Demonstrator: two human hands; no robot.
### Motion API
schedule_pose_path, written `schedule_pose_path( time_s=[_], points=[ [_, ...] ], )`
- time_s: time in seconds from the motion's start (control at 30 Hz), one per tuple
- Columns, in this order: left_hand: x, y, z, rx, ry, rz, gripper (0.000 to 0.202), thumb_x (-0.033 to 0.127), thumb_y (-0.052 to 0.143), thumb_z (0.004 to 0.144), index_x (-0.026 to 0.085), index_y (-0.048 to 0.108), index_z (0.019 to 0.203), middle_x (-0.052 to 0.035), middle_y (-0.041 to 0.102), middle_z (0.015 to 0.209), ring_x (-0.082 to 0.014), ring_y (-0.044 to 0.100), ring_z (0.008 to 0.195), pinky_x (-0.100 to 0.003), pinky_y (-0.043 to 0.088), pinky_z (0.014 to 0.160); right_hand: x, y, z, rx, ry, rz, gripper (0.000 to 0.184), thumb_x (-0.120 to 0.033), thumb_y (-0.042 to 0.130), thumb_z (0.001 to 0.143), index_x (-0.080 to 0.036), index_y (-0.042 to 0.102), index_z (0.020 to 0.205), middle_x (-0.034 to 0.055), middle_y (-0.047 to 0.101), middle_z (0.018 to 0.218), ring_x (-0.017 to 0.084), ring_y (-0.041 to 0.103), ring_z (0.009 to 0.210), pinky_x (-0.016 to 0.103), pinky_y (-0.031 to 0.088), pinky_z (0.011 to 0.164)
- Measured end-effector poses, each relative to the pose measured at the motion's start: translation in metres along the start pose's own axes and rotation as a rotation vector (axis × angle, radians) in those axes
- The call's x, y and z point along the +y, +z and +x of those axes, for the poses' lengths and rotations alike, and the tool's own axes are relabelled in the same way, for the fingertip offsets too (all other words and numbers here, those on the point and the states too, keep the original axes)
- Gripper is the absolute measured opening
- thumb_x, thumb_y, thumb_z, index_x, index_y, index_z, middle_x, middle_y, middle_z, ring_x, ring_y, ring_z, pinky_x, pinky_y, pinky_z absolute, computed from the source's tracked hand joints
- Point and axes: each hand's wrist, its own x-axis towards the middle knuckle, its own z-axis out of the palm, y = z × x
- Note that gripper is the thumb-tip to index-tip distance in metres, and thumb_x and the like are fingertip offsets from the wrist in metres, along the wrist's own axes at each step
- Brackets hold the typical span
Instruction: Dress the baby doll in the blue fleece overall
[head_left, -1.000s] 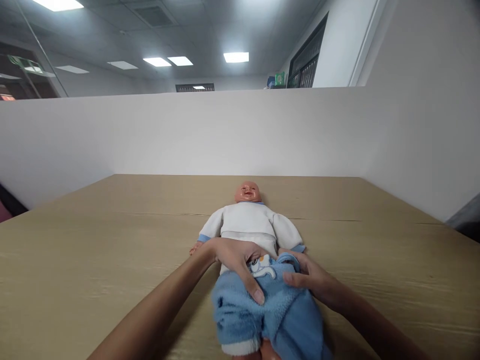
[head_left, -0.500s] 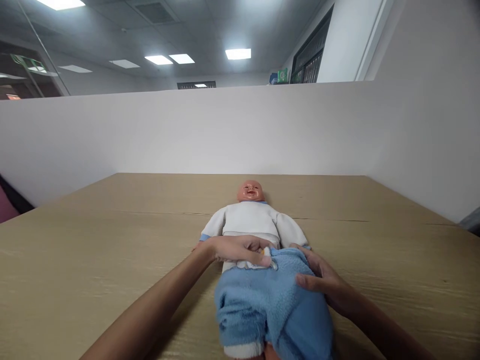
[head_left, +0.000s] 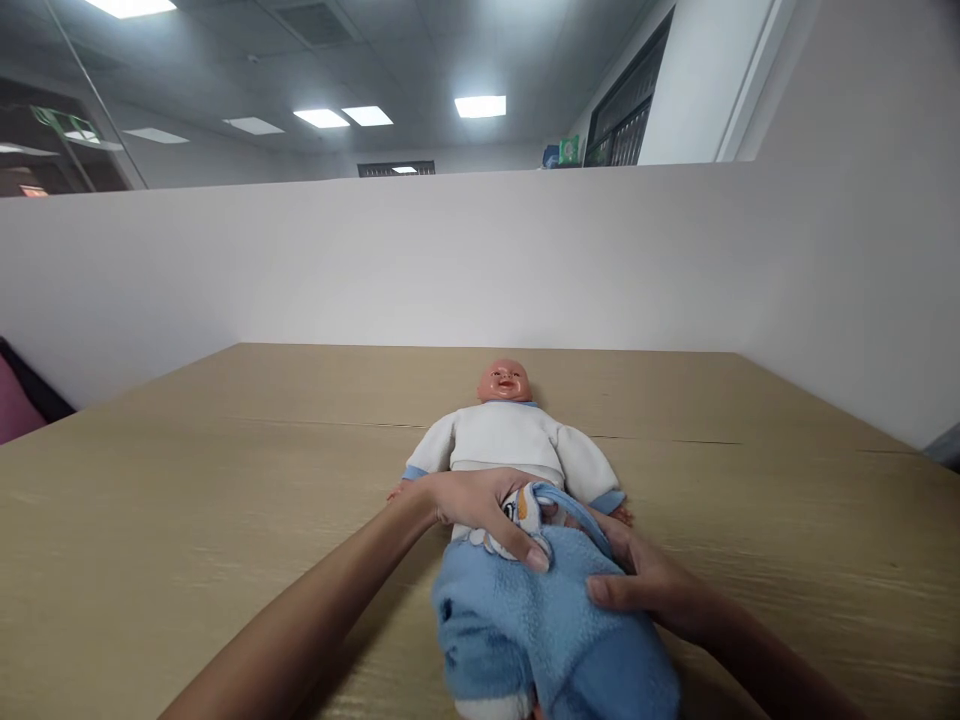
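A baby doll (head_left: 504,432) in a white top lies face up on the wooden table (head_left: 187,500), its head pointing away from me. Blue fleece trousers (head_left: 540,625) cover its legs. My left hand (head_left: 480,505) grips the trousers' waistband at the doll's waist, thumb pressed on the printed white patch. My right hand (head_left: 637,580) holds the other side of the waistband, fingers curled into the fleece by the doll's hip. The doll's feet are cut off at the bottom edge.
A white partition wall (head_left: 375,270) runs along the table's far edge and right side. A pink and dark object (head_left: 15,405) shows at the far left. Ceiling lights and a dark window are beyond the partition.
The waistband has shifted around the doll's waist; the printed patch is showing again under my left thumb. My right hand has slid a little lower along the trousers' side.
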Motion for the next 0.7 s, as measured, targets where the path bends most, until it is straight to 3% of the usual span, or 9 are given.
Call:
schedule_pose_path(
  time_s=[0.1,0.23,0.3,0.37,0.5,0.6,0.7],
  points=[
    [0.008,0.007,0.001,0.057,0.028,0.054,0.065,0.029,0.104,0.052,0.021,0.070,0.107,0.0003,0.073,0.104,-0.0176,0.068,0.096,-0.027,0.056,0.088,-0.002,-0.004,-0.005,-0.057,0.085,-0.094,0.083,-0.057,0.088,0.077,-0.022,0.058,0.146,0.0106,0.070,0.128,0.033,0.066,0.121,0.046,0.050,0.104],
    [0.015,0.012,-0.001,0.056,0.004,0.139,0.062,0.032,0.103,0.055,0.022,0.069,0.106,0.0016,0.071,0.096,-0.0170,0.068,0.088,-0.025,0.055,0.079,0.003,-0.012,-0.016,0.038,0.274,-0.297,0.084,-0.064,0.096,0.059,-0.016,0.070,0.123,0.0100,0.072,0.114,0.034,0.068,0.108,0.040,0.054,0.089],
    [0.014,0.010,-0.002,0.010,-0.008,0.146,0.060,0.034,0.102,0.059,0.022,0.071,0.109,0.0016,0.073,0.099,-0.0177,0.069,0.093,-0.025,0.057,0.082,0.005,-0.012,-0.017,0.060,0.241,-0.269,0.077,-0.067,0.092,0.066,-0.017,0.071,0.121,0.0090,0.074,0.110,0.032,0.069,0.103,0.039,0.055,0.087],
    [0.010,0.006,-0.004,-0.066,-0.041,0.155,0.054,0.036,0.101,0.062,0.022,0.075,0.106,0.0021,0.075,0.100,-0.0181,0.070,0.095,-0.026,0.058,0.085,0.007,-0.010,-0.015,0.092,0.118,-0.174,0.067,-0.067,0.084,0.078,-0.020,0.071,0.125,0.0077,0.075,0.112,0.028,0.070,0.103,0.039,0.054,0.091],
    [0.002,-0.002,-0.006,-0.192,-0.089,0.201,0.049,0.042,0.101,0.060,0.020,0.078,0.098,0.0014,0.078,0.093,-0.0196,0.071,0.086,-0.028,0.060,0.083,0.003,-0.003,-0.009,0.208,0.026,-0.097,0.053,-0.064,0.071,0.094,-0.026,0.071,0.130,0.0067,0.076,0.119,0.025,0.071,0.106,0.037,0.054,0.096],
    [0.001,-0.003,-0.005,-0.184,0.004,0.232,0.049,0.048,0.096,0.068,0.018,0.078,0.102,-0.0007,0.079,0.100,-0.0238,0.072,0.099,-0.032,0.058,0.099,-0.004,-0.002,-0.012,0.099,0.089,-0.158,0.056,-0.063,0.069,0.095,-0.024,0.069,0.136,0.0084,0.076,0.119,0.027,0.072,0.109,0.043,0.054,0.102],
    [0.003,-0.001,-0.003,-0.196,0.060,0.236,0.043,0.052,0.085,0.081,0.018,0.078,0.106,-0.0008,0.078,0.105,-0.0232,0.071,0.108,-0.030,0.054,0.106,-0.008,-0.006,-0.022,-0.073,0.211,-0.257,0.071,-0.066,0.086,0.077,-0.020,0.073,0.129,0.0091,0.076,0.114,0.033,0.072,0.108,0.044,0.057,0.097]
  ],
)
